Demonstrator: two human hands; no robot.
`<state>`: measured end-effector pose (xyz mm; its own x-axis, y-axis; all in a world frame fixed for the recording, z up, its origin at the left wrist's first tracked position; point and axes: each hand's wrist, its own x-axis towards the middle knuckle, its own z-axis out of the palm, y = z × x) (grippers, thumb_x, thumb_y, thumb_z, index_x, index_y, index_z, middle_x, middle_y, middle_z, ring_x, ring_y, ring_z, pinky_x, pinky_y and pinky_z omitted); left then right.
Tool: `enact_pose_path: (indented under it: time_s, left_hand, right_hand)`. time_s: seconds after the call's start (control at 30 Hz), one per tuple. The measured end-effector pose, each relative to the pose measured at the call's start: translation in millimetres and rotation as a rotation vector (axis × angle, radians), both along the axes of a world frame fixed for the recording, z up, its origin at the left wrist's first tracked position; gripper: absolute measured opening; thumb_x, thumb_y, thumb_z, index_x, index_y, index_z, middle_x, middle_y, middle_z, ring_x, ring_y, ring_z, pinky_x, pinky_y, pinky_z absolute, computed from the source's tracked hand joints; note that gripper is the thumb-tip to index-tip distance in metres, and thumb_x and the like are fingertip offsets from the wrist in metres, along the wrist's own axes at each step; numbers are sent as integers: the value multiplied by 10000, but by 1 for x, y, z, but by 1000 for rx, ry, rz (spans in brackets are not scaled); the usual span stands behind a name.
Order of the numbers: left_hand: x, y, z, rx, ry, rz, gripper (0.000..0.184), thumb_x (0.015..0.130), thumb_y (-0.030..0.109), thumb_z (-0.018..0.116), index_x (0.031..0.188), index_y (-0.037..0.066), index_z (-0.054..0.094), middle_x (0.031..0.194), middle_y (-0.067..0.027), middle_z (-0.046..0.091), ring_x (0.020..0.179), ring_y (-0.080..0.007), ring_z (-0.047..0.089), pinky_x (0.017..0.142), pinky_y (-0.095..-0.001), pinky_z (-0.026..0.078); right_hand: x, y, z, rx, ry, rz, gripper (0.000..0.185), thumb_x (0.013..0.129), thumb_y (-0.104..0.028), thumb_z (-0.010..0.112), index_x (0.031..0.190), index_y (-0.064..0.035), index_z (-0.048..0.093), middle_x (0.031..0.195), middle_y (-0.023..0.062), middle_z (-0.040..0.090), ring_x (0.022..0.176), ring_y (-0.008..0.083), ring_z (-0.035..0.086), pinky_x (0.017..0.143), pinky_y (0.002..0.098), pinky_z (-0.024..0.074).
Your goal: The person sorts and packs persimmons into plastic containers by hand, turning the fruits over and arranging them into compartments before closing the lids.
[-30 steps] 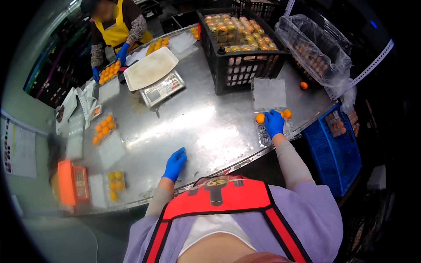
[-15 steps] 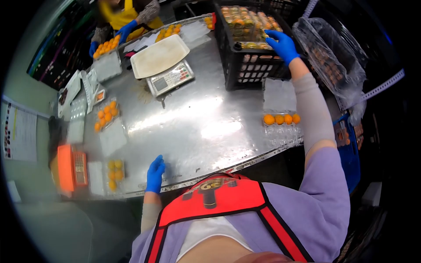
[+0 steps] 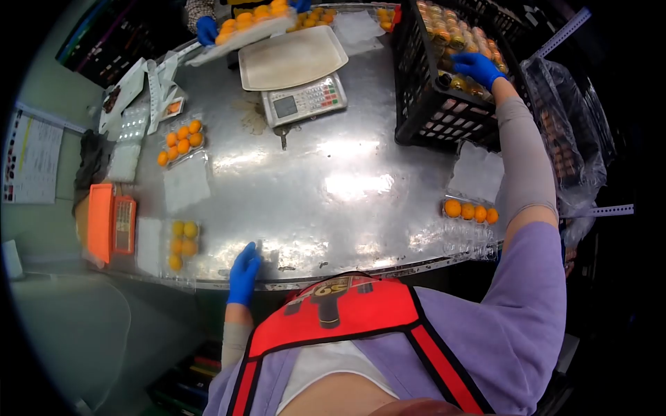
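Observation:
My right hand (image 3: 479, 68), in a blue glove, is inside the black crate (image 3: 433, 111), over packed fruit (image 3: 444, 31). Its fingers reach left among the packs, and whether they grip one is unclear. My left hand (image 3: 244, 272), also gloved in blue, is over the near table edge with nothing in it and its fingers stretched forward. Below the crate, a clear plastic tray (image 3: 468, 232) holds a row of orange fruits (image 3: 468, 211) in its upper part. A white sheet (image 3: 477, 170) lies just above that tray.
A scale (image 3: 305, 99) with a beige pan (image 3: 293, 58) stands at the back. Fruit trays (image 3: 183, 143) (image 3: 183, 244) and an orange device (image 3: 100, 222) are at left. A co-worker's gloved hand (image 3: 207, 30) is beside a raised fruit tray (image 3: 253, 26). A plastic-lined crate (image 3: 565, 132) stands at right.
My right hand has gone from the clear tray up into the black crate. My left hand has moved slightly left. The co-worker's fruit tray has been lifted toward the scale. The view has shifted.

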<state>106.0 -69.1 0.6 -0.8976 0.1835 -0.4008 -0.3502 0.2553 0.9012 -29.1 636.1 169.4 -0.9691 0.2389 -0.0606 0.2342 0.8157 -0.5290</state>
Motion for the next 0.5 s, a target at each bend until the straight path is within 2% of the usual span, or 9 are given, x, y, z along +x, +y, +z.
enact_pose_path:
  time_s: [0.03,0.07,0.13,0.17,0.2,0.27,0.43,0.5]
  left_hand:
    - [-4,2,-1,-2,-7,-5,467,858,107,570,1298,14,443,1286,-125,484,1169,-192,463,983,-312,363]
    - [-8,4,-1,-3,7,-32,465,859,99,569,1297,10,442,1286,-125,484,1169,-192,464,983,-309,363]
    - [-14,8,-3,-10,9,-67,463,860,92,567,1297,6,440,1287,-124,485,1169,-192,464,983,-306,363]
    - [-17,10,-5,-21,12,-83,456,866,92,559,1299,10,439,1288,-115,487,1177,-195,465,987,-308,358]
    - [-21,14,-6,-30,16,-99,449,872,92,550,1300,15,438,1290,-105,490,1185,-198,465,992,-311,352]
    - [-28,20,-10,-20,29,-123,453,867,77,551,1299,6,436,1288,-115,491,1179,-194,466,991,-308,353]
    - [-37,31,-11,43,35,-152,449,863,47,537,1295,-14,432,1288,-126,492,1172,-183,468,986,-298,355]
    - [-40,34,-11,44,24,-172,444,861,29,525,1292,-21,431,1290,-124,492,1176,-178,464,981,-289,355]
  right_hand:
    - [-3,0,-9,-177,99,54,440,815,-244,659,1216,-93,560,1124,102,617,1045,181,569,932,291,411]
    - [-1,2,-14,-180,94,48,440,815,-244,659,1216,-93,560,1124,102,617,1045,181,569,932,291,411]
    - [12,-21,-8,-300,21,222,499,803,-259,669,1252,-96,525,1177,113,587,1074,196,554,958,299,393]
    - [14,-21,-9,-10,-87,268,542,786,-276,685,1265,-94,509,1214,118,564,1112,213,533,973,317,386]
    - [17,-19,-10,-12,-95,256,542,786,-276,685,1265,-94,509,1214,118,564,1112,213,533,973,317,386]
    - [17,-14,-8,217,-119,127,564,768,-290,694,1263,-94,508,1228,120,555,1143,235,516,979,333,386]
    - [11,-20,-5,152,-108,229,569,747,-275,683,1257,-88,512,1219,135,558,1126,262,529,964,340,405]
    - [5,-25,-2,235,-176,225,547,723,-246,677,1222,-73,536,1172,139,583,1085,268,554,941,342,424]
